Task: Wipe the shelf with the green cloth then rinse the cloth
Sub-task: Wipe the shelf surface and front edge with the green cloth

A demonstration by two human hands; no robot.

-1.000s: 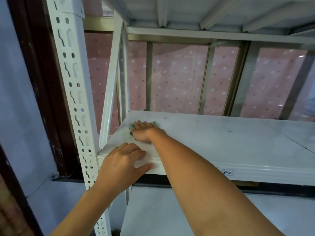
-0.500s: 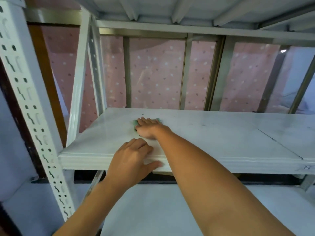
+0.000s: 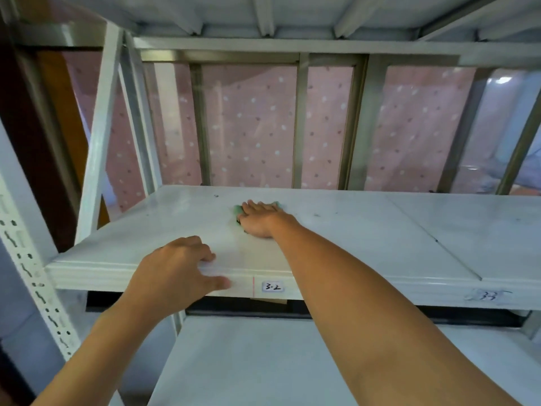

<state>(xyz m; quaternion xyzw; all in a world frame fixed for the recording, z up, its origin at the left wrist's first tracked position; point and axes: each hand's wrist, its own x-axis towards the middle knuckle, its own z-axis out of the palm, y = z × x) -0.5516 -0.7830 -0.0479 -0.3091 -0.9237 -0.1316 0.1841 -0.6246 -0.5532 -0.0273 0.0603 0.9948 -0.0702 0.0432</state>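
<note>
One second back the right hand (image 3: 260, 219) pressed the cloth (image 3: 237, 209) close to the shelf's left end, near the post (image 3: 32, 259). Now both hand and cloth lie well to the right of that, about midway along the left panel of the shelf (image 3: 366, 238) and nearer its back edge. The left hand (image 3: 172, 268) has also shifted right along the front lip, away from the post, and its thumb now ends just beside the label (image 3: 272, 286) marked 3-2. The view has swung right too, so a second, blurred label (image 3: 486, 295) shows farther along the lip.

On the shelf top lie only the cloth, the two hands and a few dark specks (image 3: 316, 214); a seam divides it into two panels. A lower shelf (image 3: 263, 361) shows beneath, and a pink dotted curtain (image 3: 251, 127) hangs behind the window bars.

The right hand is flat, palm down, fingers straight and together, pressing the cloth onto the shelf. The hand covers most of the cloth; green edges show at the fingertips and beside the thumb. The left hand holds the front lip, with bent fingers resting on top and the thumb stretched along the front face.
</note>
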